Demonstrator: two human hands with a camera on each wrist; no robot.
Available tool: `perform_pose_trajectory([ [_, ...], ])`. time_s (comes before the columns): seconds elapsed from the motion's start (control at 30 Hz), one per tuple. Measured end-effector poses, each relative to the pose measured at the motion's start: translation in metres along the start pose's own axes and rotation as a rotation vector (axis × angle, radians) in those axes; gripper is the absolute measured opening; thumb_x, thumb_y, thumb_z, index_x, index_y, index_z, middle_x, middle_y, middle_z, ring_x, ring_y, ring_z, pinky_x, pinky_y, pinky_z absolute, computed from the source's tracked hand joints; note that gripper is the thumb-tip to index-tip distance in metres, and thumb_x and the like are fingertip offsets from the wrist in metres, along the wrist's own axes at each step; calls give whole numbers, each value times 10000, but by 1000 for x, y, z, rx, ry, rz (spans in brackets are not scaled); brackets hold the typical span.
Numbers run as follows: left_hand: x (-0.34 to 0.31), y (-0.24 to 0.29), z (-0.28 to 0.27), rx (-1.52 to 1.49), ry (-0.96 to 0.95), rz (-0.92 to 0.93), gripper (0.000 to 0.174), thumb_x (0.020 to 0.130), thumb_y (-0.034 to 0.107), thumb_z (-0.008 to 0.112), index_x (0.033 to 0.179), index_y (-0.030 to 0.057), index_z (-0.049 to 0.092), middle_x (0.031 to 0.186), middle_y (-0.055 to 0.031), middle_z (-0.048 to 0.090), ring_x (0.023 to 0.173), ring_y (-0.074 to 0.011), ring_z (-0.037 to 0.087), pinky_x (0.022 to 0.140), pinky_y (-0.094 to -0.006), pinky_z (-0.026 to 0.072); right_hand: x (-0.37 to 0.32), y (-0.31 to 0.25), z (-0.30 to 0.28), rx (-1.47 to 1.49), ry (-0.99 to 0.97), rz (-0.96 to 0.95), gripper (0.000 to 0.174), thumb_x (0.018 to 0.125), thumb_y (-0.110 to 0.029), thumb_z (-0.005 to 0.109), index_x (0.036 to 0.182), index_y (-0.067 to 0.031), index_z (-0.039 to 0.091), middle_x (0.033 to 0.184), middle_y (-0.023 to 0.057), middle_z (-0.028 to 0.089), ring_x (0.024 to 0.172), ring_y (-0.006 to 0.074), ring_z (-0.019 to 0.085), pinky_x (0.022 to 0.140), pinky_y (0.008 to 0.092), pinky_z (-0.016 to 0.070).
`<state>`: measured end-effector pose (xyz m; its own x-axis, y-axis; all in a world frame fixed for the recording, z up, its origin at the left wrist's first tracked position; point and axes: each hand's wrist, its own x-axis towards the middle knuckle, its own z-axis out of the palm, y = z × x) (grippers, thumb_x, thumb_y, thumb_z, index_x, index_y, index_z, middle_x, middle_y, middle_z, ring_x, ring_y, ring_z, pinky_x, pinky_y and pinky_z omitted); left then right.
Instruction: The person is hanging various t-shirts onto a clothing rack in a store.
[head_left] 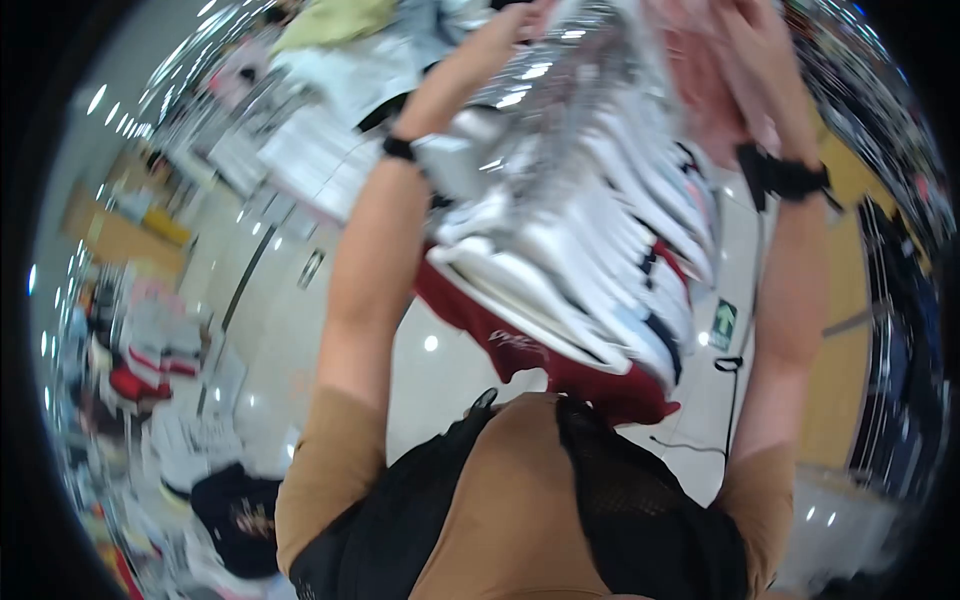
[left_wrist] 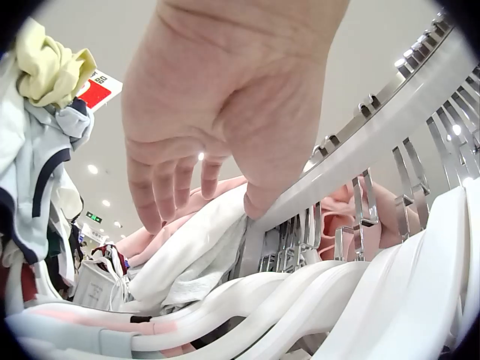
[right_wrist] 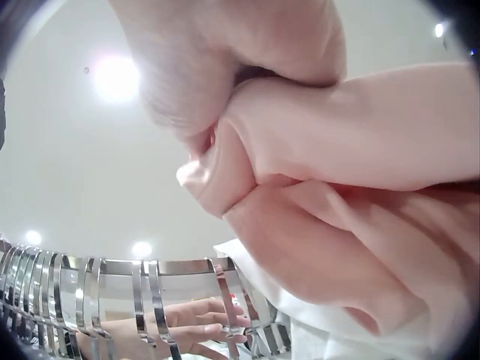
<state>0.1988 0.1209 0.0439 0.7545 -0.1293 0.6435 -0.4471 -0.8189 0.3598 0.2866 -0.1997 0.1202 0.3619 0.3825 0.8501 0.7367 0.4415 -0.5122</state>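
Observation:
My right hand [head_left: 757, 45] grips a pink garment [right_wrist: 330, 142] in its curled fingers, and the cloth drapes off to the right in the right wrist view. My left hand [left_wrist: 225, 105] reaches over the curved clothes rail [left_wrist: 367, 139] with its fingers fairly straight and hanging down. Its fingertips are right by a white garment [left_wrist: 199, 240], and more pink cloth [left_wrist: 341, 214] shows behind the rail. White hangers [left_wrist: 409, 289] with flat metal hooks crowd the rail below it. A dark red garment [head_left: 530, 355] hangs at the near end of the row.
Other racks of clothes [head_left: 330, 150] stand to the left, with a yellow-green garment [left_wrist: 52, 64] near a red and white sign [left_wrist: 101, 91]. Dark clothes [head_left: 890, 330] hang to the right. A green arrow sign [head_left: 723, 324] lies on the glossy floor [head_left: 270, 330].

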Motion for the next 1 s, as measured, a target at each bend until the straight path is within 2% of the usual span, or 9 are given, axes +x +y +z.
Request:
perform_pose_trajectory([
  [0.03,-4,21,-2,22,-10,-97,394,963,103,599,1331,25,484,1169,-151,627,1080,-238,607,935,-354,493,-3,13,-8,-55,-3,156,144,1023,-62,539,1141,-5,598,1132,55,632,1040,135,597,910,255,478],
  [0.07,-4,40,-1,28,-26,-182,413,946,123,626,1319,14,485,1181,-173,621,1096,-253,600,938,-358,488,8,72,-36,-250,-58,-24,450,998,-244,615,1390,-64,486,996,89,673,907,122,630,789,252,496],
  [0.23,-11,47,-7,29,66,-99,474,922,249,688,1259,-27,499,1109,-202,632,1018,-258,615,906,-361,494,9,60,-44,-635,-350,310,412,884,-176,674,1260,-18,615,1033,134,708,940,159,653,837,293,504],
  [0.3,-23,58,-15,22,75,-146,473,919,268,699,1228,-35,509,1080,-207,636,981,-252,623,881,-360,504,11,29,-36,-773,-276,215,356,899,-192,570,1207,-34,656,1056,168,709,958,227,676,865,331,500],
  [0.47,-38,89,-31,81,92,-295,464,911,319,677,1188,-42,584,1033,-245,672,983,-327,662,862,-384,519,0,27,-15,-250,-200,76,367,899,-238,558,1185,-23,643,1092,151,691,995,204,648,877,319,487],
  [0.5,-40,83,-30,167,73,-346,543,900,370,689,1278,-2,571,1150,-219,665,1077,-320,649,935,-386,505,-1,21,-3,-147,-213,96,358,895,-236,568,1170,-20,644,1082,142,687,986,193,641,874,313,486],
  [0.6,-40,46,-20,309,43,-357,751,825,582,683,1354,57,594,1222,-213,681,1178,-358,631,1023,-413,479,1,-27,15,-803,-180,157,444,969,-368,541,1106,17,712,1056,290,695,934,376,661,879,480,484],
  [0.73,-82,82,-35,299,59,-452,737,854,583,644,1360,50,592,1260,-200,667,1192,-358,622,1029,-429,472,-20,-24,29,-586,-146,116,429,955,-345,557,1114,27,697,1047,274,691,927,358,658,868,466,491],
  [1.0,-133,108,-32,275,-261,-532,714,898,624,584,1405,123,550,1332,-194,616,1245,-365,573,1032,-454,454,-36,-14,39,-419,-103,99,410,927,-300,587,1131,47,666,1028,243,683,912,322,652,844,438,506],
])
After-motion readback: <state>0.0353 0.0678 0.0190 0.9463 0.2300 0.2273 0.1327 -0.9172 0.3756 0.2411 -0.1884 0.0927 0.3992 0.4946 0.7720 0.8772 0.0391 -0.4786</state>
